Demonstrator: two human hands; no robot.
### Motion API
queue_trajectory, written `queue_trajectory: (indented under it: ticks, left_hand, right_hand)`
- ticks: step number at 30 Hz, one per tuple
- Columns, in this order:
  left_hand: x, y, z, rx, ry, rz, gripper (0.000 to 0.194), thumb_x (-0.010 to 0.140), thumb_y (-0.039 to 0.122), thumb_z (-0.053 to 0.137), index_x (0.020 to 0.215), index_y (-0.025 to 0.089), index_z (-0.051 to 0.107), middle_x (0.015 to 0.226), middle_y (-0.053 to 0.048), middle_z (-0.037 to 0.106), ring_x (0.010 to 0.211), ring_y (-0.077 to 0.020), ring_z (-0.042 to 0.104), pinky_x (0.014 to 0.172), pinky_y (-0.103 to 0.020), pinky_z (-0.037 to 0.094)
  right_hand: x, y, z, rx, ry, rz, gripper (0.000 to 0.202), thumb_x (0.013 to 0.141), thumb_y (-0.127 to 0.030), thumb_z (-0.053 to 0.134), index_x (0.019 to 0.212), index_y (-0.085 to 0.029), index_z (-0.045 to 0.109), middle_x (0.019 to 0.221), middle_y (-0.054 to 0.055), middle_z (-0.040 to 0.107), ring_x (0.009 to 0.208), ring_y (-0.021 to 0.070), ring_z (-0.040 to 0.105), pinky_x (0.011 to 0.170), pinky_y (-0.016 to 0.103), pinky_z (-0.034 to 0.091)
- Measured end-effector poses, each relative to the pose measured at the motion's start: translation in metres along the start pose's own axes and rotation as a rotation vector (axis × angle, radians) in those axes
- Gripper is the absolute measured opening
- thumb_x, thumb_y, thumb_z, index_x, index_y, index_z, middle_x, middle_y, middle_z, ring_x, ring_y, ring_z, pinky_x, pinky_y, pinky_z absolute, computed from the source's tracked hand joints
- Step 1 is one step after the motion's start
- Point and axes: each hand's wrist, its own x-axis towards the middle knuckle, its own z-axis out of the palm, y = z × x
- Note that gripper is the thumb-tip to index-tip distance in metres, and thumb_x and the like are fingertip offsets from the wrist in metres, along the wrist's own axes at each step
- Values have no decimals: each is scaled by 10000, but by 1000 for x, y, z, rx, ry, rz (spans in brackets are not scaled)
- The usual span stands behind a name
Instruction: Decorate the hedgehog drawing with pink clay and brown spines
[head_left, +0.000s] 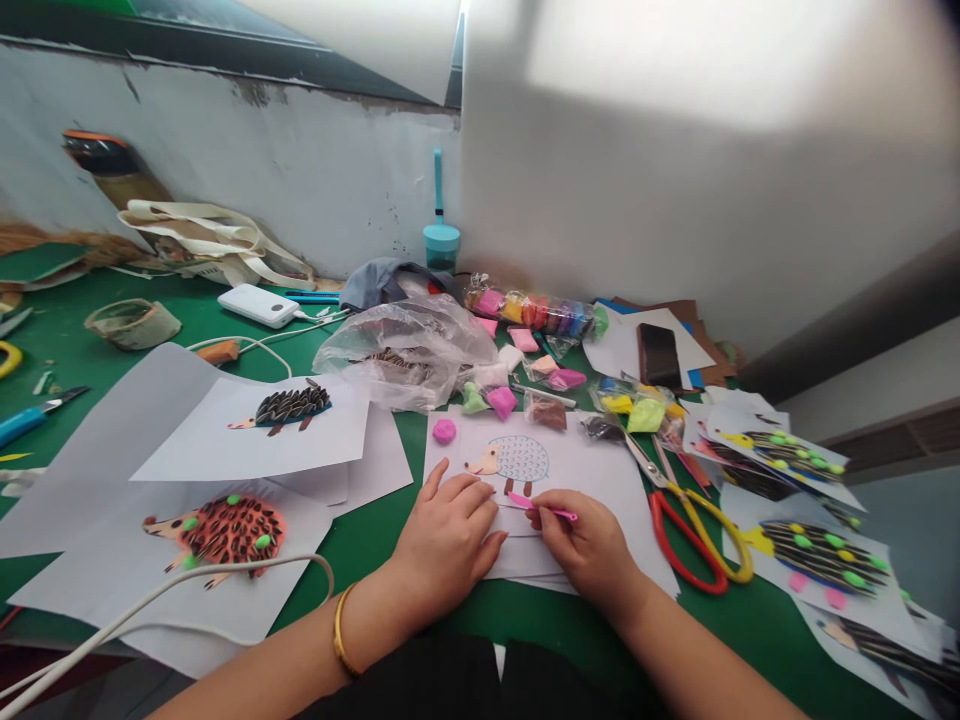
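A sheet of white paper (600, 520) in front of me carries a hedgehog picture (523, 458) with a blue scalloped body, a peach face and brown legs. My left hand (450, 530) lies on the sheet's left part, fingers stretched out, below the hedgehog's face. Between the thumb and fingers of my right hand (581, 540) is a small pink plastic clay knife (555, 510), its flat end near the hedgehog's legs. A ball of pink clay (444, 431) sits at the paper's upper left corner.
Red-and-yellow scissors (694, 530) lie right of the paper. Behind it are a plastic bag (405, 345) of seeds and several clay packets (502, 402). Finished hedgehog pictures (232, 530) lie left, more right. A white cable (172, 585) crosses the left side. A phone (659, 356) rests at the back right.
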Motion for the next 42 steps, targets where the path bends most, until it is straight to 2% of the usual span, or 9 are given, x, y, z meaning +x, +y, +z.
queue_trajectory:
  ticks: [27, 42]
  left_hand:
    - [2, 2, 0, 15, -45, -3, 183, 898, 347, 593, 1015, 216, 644, 1095, -44, 676, 1124, -243, 571, 1174, -533, 218]
    - [2, 4, 4, 108, -148, -2, 518, 929, 479, 543, 1380, 225, 514, 1244, -75, 618, 1233, -295, 494, 1163, -583, 197]
  right_hand:
    - [0, 2, 1, -86, 12, -114, 151, 897, -123, 529, 962, -220, 625, 850, 35, 726, 782, 183, 689, 705, 309, 548]
    - [-1, 0, 2, -153, -36, -149, 145, 897, -136, 499, 937, -215, 613, 779, 37, 685, 732, 182, 643, 678, 322, 518]
